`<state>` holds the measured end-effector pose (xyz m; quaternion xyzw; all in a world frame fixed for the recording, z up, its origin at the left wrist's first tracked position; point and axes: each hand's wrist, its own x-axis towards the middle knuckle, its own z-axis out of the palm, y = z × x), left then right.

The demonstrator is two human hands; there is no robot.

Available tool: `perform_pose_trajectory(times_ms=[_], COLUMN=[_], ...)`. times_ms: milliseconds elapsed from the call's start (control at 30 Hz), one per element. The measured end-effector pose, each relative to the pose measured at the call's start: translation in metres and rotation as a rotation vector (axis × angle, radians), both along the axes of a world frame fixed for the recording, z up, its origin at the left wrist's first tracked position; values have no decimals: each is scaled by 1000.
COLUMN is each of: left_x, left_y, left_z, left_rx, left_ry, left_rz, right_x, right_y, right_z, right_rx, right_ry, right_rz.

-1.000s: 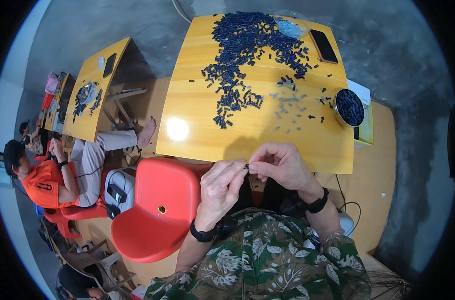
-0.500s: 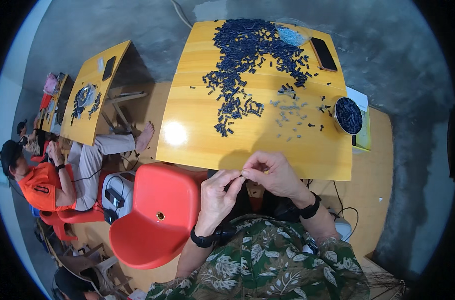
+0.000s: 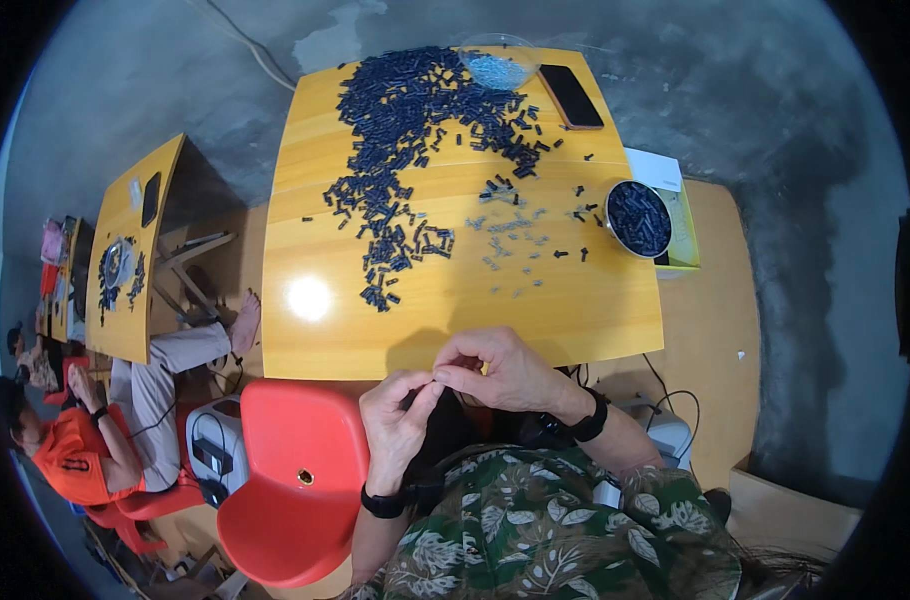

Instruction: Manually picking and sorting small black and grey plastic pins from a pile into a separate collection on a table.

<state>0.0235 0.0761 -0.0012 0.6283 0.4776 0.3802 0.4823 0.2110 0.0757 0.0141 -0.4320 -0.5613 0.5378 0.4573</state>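
Note:
My left hand (image 3: 399,412) and my right hand (image 3: 500,368) meet fingertip to fingertip just off the near edge of the yellow table (image 3: 305,345). Both are closed in a pinch; whatever lies between the fingertips is too small and covered to name. Past them on the table spreads a big heap of small black cylindrical pieces (image 3: 400,95), trailing toward me on the left. Small clear greyish pieces (image 3: 510,232) lie scattered to its right. A round bowl (image 3: 639,220) filled with black pieces stands at the right edge.
At the far edge sits a clear dish (image 3: 498,70) of light blue bits, beside a dark phone (image 3: 572,97). A red chair (image 3: 300,440) stands to my left. Farther left, a person in an orange top (image 3: 80,462) sits by another table (image 3: 135,240). Cables (image 3: 680,395) hang at the right.
The whole view has shifted, so the table and heap sit farther left in the picture. My hands stay pinched together at the table's near edge.

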Motion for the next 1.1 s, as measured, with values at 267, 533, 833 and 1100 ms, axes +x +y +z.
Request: perform_pose_trajectory(times_ms=[267,533,833,1100], left_x=[6,11,16,18], left_y=[8,14,18,18], left_z=[-19,-22,-28,-22], left_rx=[-86,-127,-126,-116], left_ry=[-100,-92,-48,-12], left_rz=[68,74,87,54], right_x=[51,115,131,140], right_y=[-11,10,36,24], right_z=[-18,-19,-25,-39], right_rx=[-154,-72,183,134], right_ry=[-137,-468,-805,-1016], right_rz=[-144,-585,-652,-654])
